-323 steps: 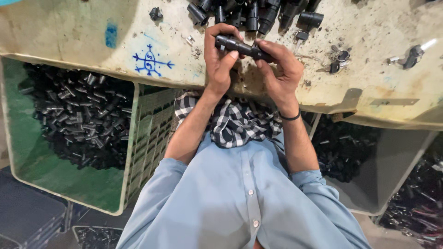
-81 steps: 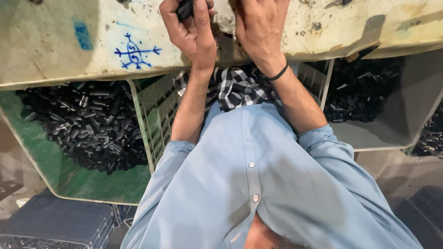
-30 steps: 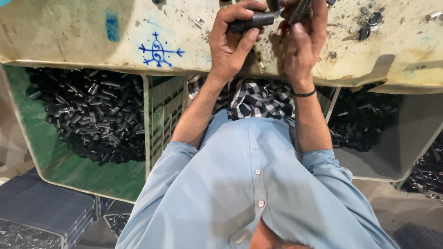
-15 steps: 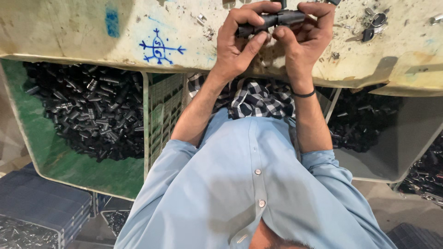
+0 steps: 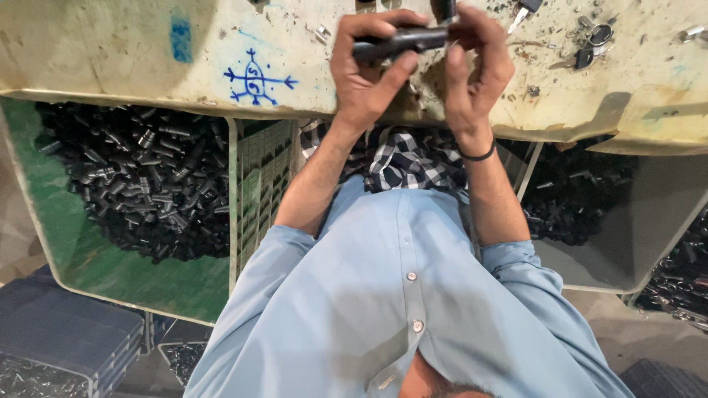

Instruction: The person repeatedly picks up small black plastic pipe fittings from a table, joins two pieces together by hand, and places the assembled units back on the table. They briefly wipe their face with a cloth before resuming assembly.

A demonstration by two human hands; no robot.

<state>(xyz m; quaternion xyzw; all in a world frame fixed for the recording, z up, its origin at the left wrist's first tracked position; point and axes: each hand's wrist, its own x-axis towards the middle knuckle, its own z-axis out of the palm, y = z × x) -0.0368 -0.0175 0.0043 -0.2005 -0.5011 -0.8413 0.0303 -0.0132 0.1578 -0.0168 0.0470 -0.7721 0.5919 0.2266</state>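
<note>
Both hands, left hand [image 5: 365, 77] and right hand [image 5: 476, 70], pinch the short black metal cylinder [image 5: 402, 43] between fingertips; a loose grip could drop it into the green plastic crate [image 5: 96, 273].

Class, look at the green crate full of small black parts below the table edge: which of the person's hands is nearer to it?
Left. The left hand is the one closer to the green crate; the right hand is farther across, both gripping a black cylindrical part.

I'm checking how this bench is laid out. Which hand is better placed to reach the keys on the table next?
The right, probably. The keys lie just past the right hand, whose fingers only pinch the black tube's end. The left hand wraps the tube and sits farther away.
</note>
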